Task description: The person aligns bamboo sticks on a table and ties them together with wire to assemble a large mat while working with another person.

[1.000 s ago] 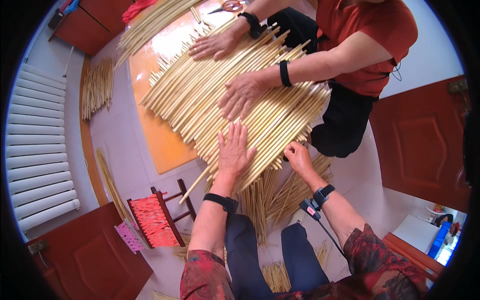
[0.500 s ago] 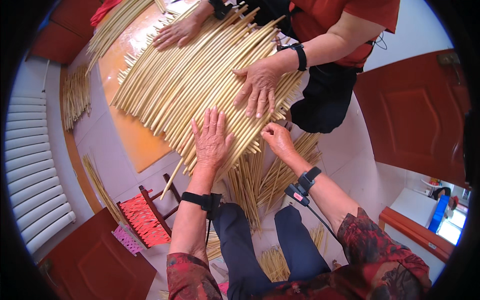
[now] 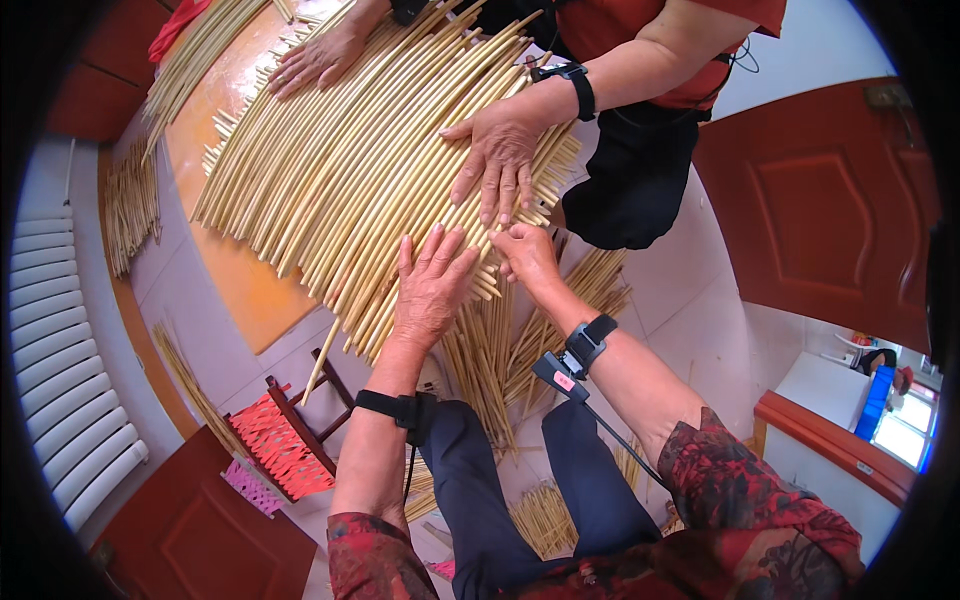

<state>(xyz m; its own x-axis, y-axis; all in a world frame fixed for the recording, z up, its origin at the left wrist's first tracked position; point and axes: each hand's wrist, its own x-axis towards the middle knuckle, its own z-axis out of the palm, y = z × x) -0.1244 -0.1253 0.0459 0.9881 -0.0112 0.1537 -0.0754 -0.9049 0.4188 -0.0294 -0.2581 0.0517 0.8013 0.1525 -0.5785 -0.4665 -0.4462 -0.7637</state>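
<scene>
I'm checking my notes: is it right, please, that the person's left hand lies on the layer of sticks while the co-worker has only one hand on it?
Not quite: in the head view, the co-worker's nearer hand and farther hand both lie on the layer of sticks, so it is two hands, not one. The person's left hand does lie there.

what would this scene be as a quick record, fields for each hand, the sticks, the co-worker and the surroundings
left hand: spread on the sticks, palm down
right hand: fingers bent at the layer's right edge; grip unclear
sticks: pale, side by side, overhanging the orange table
co-worker: both hands on the sticks
surroundings: white radiator, red-woven dark frame, more sticks on the floor
</scene>
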